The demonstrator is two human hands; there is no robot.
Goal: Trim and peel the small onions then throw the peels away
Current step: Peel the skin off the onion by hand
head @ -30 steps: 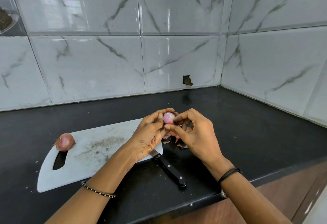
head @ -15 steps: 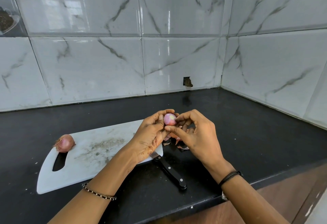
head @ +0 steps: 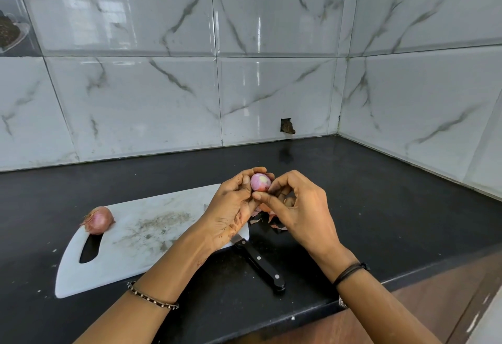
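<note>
My left hand (head: 231, 208) cups the small onion (head: 260, 181) in curled fingers, and my right hand (head: 301, 208) pinches its lower edge between thumb and forefinger. Over the last second neither hand has travelled, but the onion has turned a little and a pale bare patch now faces me, so I judge the skin nearly off. Loose peels (head: 271, 218) lie on the counter (head: 380, 194) just below, at 6 o'clock from the onion. The knife (head: 260, 262) rests further toward 6. A second onion (head: 98, 220), unpeeled, sits at 9 o'clock on the cutting board (head: 141, 235). That one remains to trim and peel, and the peels remain to bin.
</note>
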